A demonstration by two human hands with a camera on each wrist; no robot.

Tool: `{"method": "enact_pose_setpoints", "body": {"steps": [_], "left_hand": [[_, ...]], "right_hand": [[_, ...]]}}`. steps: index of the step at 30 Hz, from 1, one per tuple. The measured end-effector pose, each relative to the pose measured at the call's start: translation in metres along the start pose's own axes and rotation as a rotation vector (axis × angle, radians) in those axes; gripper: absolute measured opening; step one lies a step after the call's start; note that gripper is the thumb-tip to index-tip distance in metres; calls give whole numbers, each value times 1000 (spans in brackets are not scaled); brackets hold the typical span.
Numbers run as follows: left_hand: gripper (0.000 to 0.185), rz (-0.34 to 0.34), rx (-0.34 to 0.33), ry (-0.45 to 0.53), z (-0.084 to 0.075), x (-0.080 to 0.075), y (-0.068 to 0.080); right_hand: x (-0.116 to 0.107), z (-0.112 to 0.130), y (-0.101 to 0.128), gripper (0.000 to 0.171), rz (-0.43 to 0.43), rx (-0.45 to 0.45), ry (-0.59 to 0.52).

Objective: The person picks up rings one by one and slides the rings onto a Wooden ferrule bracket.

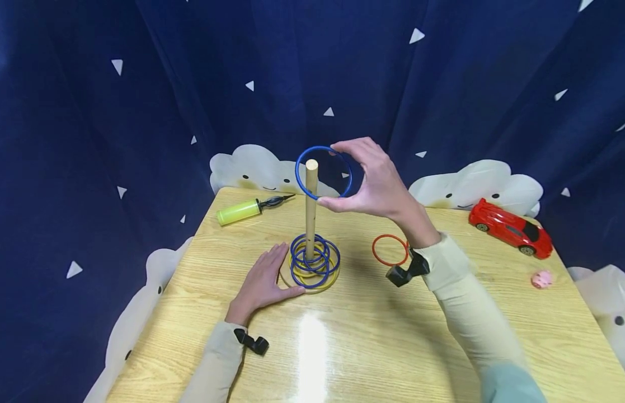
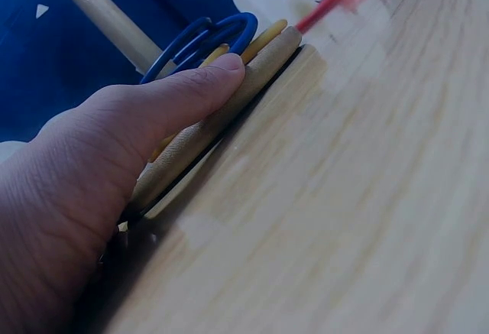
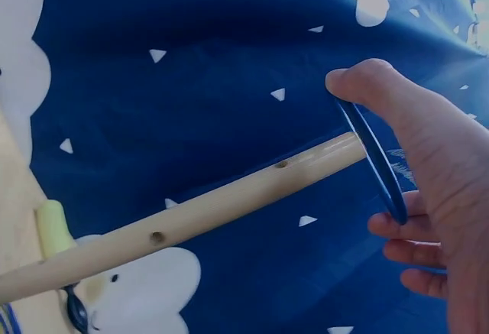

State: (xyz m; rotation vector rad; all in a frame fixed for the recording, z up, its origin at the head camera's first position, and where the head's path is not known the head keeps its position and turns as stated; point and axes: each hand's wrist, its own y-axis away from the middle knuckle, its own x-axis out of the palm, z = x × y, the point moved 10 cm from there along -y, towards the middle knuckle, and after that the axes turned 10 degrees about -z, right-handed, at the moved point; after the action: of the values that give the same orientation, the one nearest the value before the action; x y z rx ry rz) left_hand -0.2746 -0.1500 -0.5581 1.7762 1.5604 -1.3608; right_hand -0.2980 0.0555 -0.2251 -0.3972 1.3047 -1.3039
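In the head view my right hand [image 1: 375, 179] pinches a blue ring [image 1: 296, 169] between thumb and fingers. The ring is level with the top of an upright wooden peg [image 1: 310, 212]; in the right wrist view the peg's tip meets the plane of the ring [image 3: 376, 158]. Several blue and yellow rings [image 1: 336, 254] lie loosely stacked around the peg's foot on a round wooden base [image 1: 283, 273]. My left hand [image 1: 262, 282] rests spread against the base's near left side, its thumb along the rim [image 2: 179, 97].
A red ring [image 1: 375, 254] lies on the table right of the base. A yellow-green hand pump [image 1: 239, 212] lies at the back left. Towards the right are a red toy car [image 1: 508, 226] and a small pink toy [image 1: 541, 279]. A dark blue curtain [image 1: 272, 56] hangs behind the table [image 1: 372, 347].
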Motion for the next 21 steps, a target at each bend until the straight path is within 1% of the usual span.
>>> {"method": "enact_pose_setpoints", "body": {"steps": [4, 11, 15, 21], "left_hand": [[127, -4, 5, 0, 0, 1, 0], [127, -12, 10, -8, 2, 1, 0], [127, -27, 20, -2, 1, 0, -1], [126, -32, 26, 6, 0, 0, -2]], "right_hand": [[22, -10, 16, 91, 94, 59, 24], [58, -25, 61, 92, 211, 96, 43], [76, -31, 86, 91, 255, 102, 63], [94, -39, 114, 91, 292, 107, 90]]}}
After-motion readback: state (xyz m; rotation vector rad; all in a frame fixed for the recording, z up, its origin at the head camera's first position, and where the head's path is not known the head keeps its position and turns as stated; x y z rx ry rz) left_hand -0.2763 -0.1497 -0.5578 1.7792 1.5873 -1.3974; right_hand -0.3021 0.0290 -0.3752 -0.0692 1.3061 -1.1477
